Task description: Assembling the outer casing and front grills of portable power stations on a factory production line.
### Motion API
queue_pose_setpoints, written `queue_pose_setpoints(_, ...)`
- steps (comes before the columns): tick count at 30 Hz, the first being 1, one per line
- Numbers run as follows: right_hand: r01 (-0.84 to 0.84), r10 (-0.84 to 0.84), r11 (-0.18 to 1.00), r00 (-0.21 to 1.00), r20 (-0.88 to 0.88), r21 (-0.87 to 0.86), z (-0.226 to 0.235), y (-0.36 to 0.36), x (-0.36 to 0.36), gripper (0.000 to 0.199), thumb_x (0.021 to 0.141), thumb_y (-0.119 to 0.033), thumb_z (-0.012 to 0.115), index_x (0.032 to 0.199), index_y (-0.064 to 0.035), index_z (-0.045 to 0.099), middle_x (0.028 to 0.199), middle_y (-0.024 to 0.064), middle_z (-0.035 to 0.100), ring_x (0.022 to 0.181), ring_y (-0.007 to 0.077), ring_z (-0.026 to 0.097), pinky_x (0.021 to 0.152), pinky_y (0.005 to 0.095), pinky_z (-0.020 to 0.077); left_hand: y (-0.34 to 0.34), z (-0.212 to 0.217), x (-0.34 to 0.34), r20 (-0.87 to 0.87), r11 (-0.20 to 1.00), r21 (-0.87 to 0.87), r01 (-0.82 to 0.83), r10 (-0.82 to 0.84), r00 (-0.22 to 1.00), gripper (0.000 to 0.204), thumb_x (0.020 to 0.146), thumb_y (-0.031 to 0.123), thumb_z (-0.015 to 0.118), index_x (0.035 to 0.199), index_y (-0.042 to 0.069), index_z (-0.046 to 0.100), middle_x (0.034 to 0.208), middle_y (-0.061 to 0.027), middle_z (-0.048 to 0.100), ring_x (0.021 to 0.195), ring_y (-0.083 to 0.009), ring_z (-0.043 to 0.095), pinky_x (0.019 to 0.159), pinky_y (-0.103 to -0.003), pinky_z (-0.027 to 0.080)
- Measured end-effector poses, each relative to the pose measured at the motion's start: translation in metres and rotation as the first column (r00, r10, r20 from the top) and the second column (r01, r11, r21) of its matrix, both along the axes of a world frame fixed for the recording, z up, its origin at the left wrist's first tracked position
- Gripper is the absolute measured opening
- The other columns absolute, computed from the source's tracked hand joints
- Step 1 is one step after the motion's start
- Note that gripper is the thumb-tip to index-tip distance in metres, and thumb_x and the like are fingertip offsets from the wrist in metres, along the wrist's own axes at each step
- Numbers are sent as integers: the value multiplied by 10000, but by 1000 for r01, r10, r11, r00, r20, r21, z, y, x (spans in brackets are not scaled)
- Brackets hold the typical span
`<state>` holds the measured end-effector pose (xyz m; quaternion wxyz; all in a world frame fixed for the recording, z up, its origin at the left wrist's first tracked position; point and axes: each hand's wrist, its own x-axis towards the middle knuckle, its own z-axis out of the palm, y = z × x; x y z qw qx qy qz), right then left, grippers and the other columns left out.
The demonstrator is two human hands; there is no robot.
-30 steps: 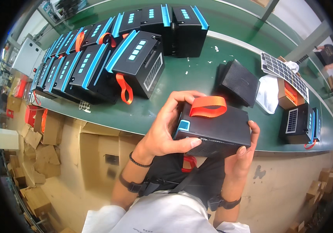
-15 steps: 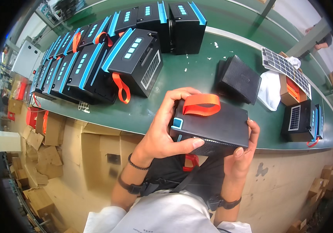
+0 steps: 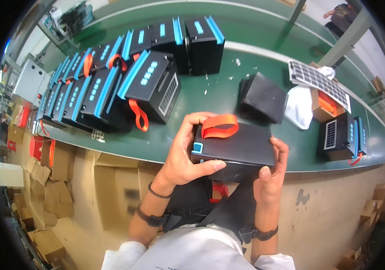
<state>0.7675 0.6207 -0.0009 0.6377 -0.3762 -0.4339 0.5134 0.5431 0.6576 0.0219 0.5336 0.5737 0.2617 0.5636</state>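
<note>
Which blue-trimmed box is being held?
The box between the left hand and right hand, orange loop uppermost; the other boxes sit untouched on the green table.

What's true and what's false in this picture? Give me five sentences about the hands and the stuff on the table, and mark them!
1. The left hand and right hand hold one black box. True.
2. The loop on that box is green. False: the loop is orange.
3. A white bag lies on the green table. True.
4. The bead bracelet is on the right wrist. False: it's on the left.
5. The left thumb touches the box. True.
</note>
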Motion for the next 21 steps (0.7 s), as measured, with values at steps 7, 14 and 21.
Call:
queue_pose_setpoints(7,-89,42,984,956,291,152,32,17,18,698,737,-245,884,1329,-73,556,1502,182,451,1417,334,413,1174,459,313,11,41,8,-243,999,51,11,2,970,685,683,130,919,1239,48,527,1347,-146,528,1294,-242,502,1112,-378,393)
queue_pose_setpoints(14,-310,-55,907,584,810,286,68,33,31,772,730,-300,890,1395,-45,590,1451,171,505,1369,384,456,1137,482,382,13,36,12,-437,983,181,29,54,898,705,671,149,914,1261,61,538,1391,-158,503,1332,-257,480,1123,-380,370)
queue_pose_setpoints(21,-410,-52,868,487,872,281,68,40,23,746,775,-296,861,1406,-22,574,1437,187,483,1325,400,446,1116,477,400,11,16,-5,-490,991,116,62,3,872,764,683,163,900,1341,60,524,1483,-173,450,1381,-280,453,1148,-406,369)
